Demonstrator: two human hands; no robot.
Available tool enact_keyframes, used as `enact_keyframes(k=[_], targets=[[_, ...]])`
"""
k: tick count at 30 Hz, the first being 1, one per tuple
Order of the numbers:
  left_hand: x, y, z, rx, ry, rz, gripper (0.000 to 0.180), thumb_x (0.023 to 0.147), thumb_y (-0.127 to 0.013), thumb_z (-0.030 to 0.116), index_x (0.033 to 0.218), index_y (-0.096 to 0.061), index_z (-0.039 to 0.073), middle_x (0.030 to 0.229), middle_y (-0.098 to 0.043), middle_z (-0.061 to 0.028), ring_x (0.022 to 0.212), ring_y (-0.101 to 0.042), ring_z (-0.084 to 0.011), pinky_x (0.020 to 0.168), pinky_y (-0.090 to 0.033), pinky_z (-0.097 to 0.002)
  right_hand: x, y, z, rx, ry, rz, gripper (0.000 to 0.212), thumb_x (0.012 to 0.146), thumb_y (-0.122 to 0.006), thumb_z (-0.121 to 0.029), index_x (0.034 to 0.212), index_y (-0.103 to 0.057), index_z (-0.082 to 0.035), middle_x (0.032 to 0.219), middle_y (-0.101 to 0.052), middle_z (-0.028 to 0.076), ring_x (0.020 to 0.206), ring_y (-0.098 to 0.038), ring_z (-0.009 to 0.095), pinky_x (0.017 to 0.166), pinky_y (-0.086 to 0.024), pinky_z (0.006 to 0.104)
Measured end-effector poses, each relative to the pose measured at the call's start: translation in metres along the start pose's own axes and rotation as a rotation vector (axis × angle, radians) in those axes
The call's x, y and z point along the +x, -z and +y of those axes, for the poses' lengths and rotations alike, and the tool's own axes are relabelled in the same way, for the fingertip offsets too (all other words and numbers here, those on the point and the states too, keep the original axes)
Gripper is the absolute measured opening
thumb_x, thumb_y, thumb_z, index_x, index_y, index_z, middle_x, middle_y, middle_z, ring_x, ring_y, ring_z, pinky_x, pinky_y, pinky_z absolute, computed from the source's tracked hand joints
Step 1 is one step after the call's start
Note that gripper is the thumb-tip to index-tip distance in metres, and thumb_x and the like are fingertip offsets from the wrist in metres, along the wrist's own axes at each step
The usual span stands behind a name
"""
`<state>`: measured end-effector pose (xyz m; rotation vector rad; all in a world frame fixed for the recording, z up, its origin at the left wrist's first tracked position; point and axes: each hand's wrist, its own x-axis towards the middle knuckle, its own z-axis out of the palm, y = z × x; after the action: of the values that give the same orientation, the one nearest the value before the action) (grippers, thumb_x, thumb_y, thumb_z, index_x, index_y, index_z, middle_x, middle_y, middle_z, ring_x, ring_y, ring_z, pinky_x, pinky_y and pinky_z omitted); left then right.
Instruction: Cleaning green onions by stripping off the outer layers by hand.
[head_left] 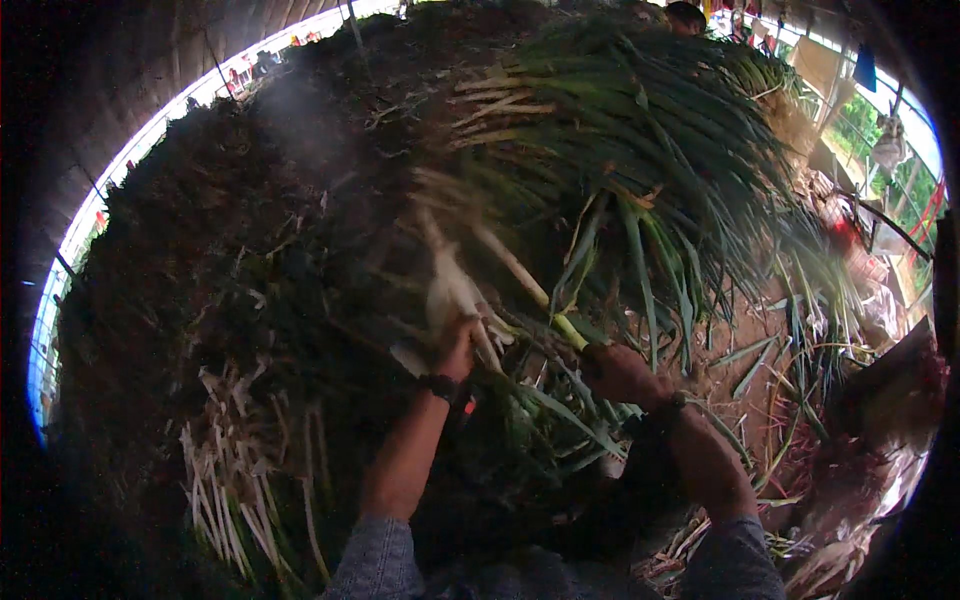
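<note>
Nearest, below and left of the grip, pale stalks (pixel 225 500) lie bunched. Now the right hand (pixel 620 375) is wrapped round a green onion (pixel 567 330), its pale end slanting up-left; the left hand (pixel 460 345) looks closed on blurred white stems (pixel 452 288) alongside. Firm but unsquashing suits it, I'd say, pale ends kept apart! Beyond, the leafy heap (pixel 640 110).

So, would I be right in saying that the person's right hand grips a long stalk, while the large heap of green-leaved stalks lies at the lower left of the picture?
Not quite: the head view shows the large heap of green-leaved stalks at the upper right, not the lower left. The right hand does grip a long stalk.
</note>
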<state>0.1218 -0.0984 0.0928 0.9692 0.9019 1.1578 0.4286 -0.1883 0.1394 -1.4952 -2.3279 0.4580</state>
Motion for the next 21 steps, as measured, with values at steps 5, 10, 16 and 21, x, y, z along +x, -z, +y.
enact_keyframes(k=[5, 10, 16, 21], targets=[[-0.008, -0.005, 0.003, 0.159, -0.138, -0.068, 0.029, 0.093, -0.06, 0.025, 0.117, -0.063, 0.009, 0.103, -0.061, -0.0002, 0.089, -0.059, -0.011, 0.076, -0.049, -0.028, -0.001, -0.004, -0.001, 0.033, -0.067, 0.039, 0.027, 0.086, -0.064, -0.026, 0.104, -0.064, -0.006, 0.078, -0.066, 0.02, 0.072, -0.066, 0.043, 0.062, -0.052, 0.0516], [-0.01, -0.026, 0.009, -0.124, -0.023, 0.065, 0.03, 0.096, -0.06, 0.03, 0.12, -0.059, 0.012, 0.095, -0.059, 0.0002, 0.078, -0.057, -0.0101, 0.066, -0.049, -0.0271, -0.008, -0.005, 0.006, 0.035, 0.005, 0.117, 0.03, 0.087, -0.065, -0.03, 0.105, -0.062, -0.006, 0.077, -0.066, 0.02, 0.069, -0.066, 0.042, 0.059, -0.053, 0.0517], [-0.004, -0.006, -0.007, 0.05, 0.067, 0.07, 0.028, 0.097, -0.061, 0.031, 0.119, -0.058, 0.014, 0.087, -0.055, 0.0032, 0.069, -0.051, -0.0081, 0.056, -0.045, -0.0275, -0.009, 0.001, 0.007, 0.083, -0.01, 0.085, 0.029, 0.087, -0.066, -0.029, 0.103, -0.063, -0.006, 0.078, -0.066, 0.021, 0.072, -0.066, 0.042, 0.06, -0.052, 0.0519], [-0.003, -0.004, -0.008, -0.169, 0.118, -0.073, 0.025, 0.096, -0.063, 0.031, 0.114, -0.06, 0.014, 0.083, -0.054, 0.0037, 0.066, -0.05, -0.0075, 0.051, -0.042, -0.0277, -0.012, 0.007, 0.013, 0.101, -0.092, 0.17, 0.031, 0.086, -0.067, -0.028, 0.107, -0.065, -0.005, 0.078, -0.066, 0.021, 0.071, -0.066, 0.042, 0.061, -0.051, 0.0499]])
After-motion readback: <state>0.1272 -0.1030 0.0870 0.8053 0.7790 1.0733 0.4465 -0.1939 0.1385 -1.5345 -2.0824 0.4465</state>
